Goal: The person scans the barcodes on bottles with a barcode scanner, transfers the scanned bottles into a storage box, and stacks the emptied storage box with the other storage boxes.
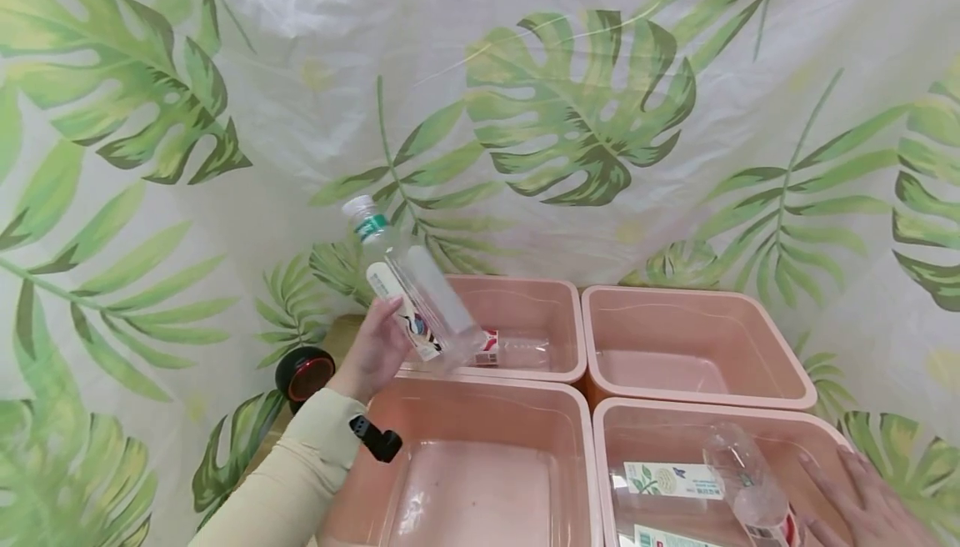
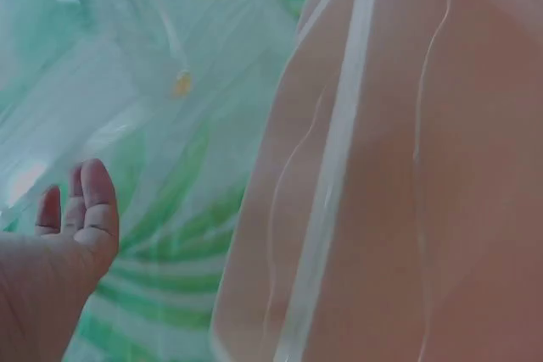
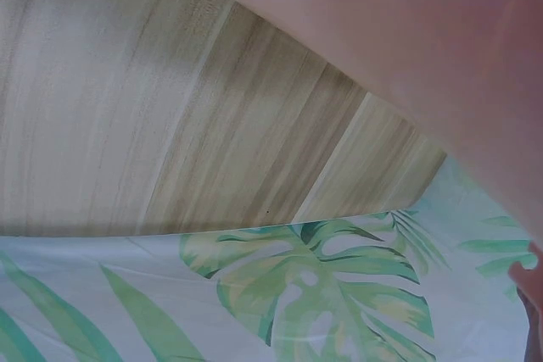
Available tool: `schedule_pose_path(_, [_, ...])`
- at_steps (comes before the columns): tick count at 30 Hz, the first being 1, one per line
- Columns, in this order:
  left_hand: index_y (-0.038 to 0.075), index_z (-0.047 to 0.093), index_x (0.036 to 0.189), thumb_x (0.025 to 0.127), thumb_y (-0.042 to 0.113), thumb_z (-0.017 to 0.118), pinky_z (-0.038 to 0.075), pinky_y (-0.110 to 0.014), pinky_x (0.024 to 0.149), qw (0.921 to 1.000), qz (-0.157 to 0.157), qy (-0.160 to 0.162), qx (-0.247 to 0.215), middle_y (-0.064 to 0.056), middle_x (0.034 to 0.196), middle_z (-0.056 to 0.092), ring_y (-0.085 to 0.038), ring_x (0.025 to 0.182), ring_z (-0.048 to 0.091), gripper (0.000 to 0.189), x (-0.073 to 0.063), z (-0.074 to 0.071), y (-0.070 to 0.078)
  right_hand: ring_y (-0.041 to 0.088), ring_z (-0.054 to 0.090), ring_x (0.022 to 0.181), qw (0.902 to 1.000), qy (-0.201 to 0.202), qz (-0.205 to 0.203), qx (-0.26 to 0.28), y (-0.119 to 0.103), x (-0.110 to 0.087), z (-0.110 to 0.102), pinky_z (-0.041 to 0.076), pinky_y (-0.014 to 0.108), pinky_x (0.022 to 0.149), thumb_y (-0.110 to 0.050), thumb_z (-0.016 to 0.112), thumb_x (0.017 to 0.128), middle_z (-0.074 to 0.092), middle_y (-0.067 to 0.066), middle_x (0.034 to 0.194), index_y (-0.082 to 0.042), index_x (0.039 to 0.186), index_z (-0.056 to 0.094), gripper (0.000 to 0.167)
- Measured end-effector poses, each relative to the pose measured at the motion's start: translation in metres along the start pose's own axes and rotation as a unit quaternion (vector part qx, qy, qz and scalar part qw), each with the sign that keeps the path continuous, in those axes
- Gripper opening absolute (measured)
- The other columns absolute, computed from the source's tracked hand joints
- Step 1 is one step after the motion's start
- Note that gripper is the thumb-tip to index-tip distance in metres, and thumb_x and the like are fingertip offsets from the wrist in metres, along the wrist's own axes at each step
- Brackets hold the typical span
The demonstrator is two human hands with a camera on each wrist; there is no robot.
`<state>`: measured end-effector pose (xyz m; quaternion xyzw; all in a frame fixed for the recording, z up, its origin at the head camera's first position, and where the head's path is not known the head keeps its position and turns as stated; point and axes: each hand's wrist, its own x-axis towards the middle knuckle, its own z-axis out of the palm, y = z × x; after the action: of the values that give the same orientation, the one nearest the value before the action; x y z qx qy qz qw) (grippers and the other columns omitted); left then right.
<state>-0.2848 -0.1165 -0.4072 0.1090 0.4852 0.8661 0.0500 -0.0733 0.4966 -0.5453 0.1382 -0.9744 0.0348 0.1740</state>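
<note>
My left hand grips a clear plastic bottle with a white cap, a green neck band and a printed label. The bottle tilts, cap up and to the left, above the front rim of the back left bin. In the left wrist view, the bottle shows blurred beside the fingers. My right hand is at the right side of the front right bin, its fingers extended. Close to it, inside that bin, lies a clear bottle with a red label; whether they touch, I cannot tell.
The back left bin holds a bottle with a red-and-white label. Other bottles with white labels lie in the front right bin. More pink bins stand at front left and back right. A black round device sits left, on the wooden table.
</note>
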Motion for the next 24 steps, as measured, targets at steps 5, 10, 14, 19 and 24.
schedule_pose_path(5, [0.019,0.054,0.118,0.104,0.012,0.059,0.051,-0.027,0.089,0.9981,0.025,0.050,0.025,0.004,0.107,0.070,-0.010,0.099,0.066,0.016,-0.010,-0.026,0.018,0.023,-0.023,0.150,0.9999,0.010,0.004,-0.008,0.002,0.002,0.002,-0.009,0.052,0.121,-0.037,0.072,0.096,0.018,0.042,0.156,-0.032,0.167,0.001,0.101])
schedule_pose_path(10, [0.024,0.059,0.117,0.106,0.010,0.055,0.051,-0.027,0.086,0.9926,0.009,0.084,0.088,0.007,0.108,0.071,-0.007,0.099,0.066,0.018,-0.021,-0.047,0.035,0.005,-0.020,0.148,0.9979,0.038,-0.050,-0.010,0.001,0.005,-0.003,-0.018,0.028,0.116,-0.042,0.068,0.098,-0.002,0.018,0.171,-0.027,0.167,0.008,0.093])
schedule_pose_path(14, [0.021,0.052,0.124,0.107,0.012,0.055,0.052,-0.026,0.086,0.9863,-0.004,0.124,0.109,0.010,0.108,0.070,-0.005,0.101,0.066,0.020,-0.026,-0.064,0.045,0.004,-0.012,0.151,0.9945,0.051,-0.091,0.005,-0.002,0.008,-0.008,-0.014,0.023,0.116,-0.042,0.068,0.098,-0.006,-0.011,0.170,-0.024,0.167,0.018,0.087])
schedule_pose_path(19, [0.023,0.037,0.128,0.103,0.014,0.064,0.050,-0.019,0.090,0.9647,-0.040,0.201,0.166,0.006,0.119,0.056,0.000,0.101,0.062,0.038,-0.029,-0.086,0.057,0.004,-0.008,0.152,0.9925,0.055,-0.109,0.014,-0.002,0.010,-0.009,-0.014,0.025,0.114,-0.042,0.068,0.098,-0.003,-0.015,0.169,-0.022,0.166,0.021,0.085])
schedule_pose_path(24, [0.007,0.020,0.147,0.101,0.018,0.068,0.053,-0.017,0.083,0.9305,-0.086,0.248,0.255,-0.009,0.127,0.043,0.002,0.086,0.062,0.067,-0.035,-0.106,0.060,0.001,-0.008,0.151,0.9937,0.060,-0.093,0.016,-0.003,0.010,-0.008,-0.014,0.027,0.117,-0.035,0.068,0.099,-0.004,-0.021,0.167,-0.021,0.166,0.022,0.082])
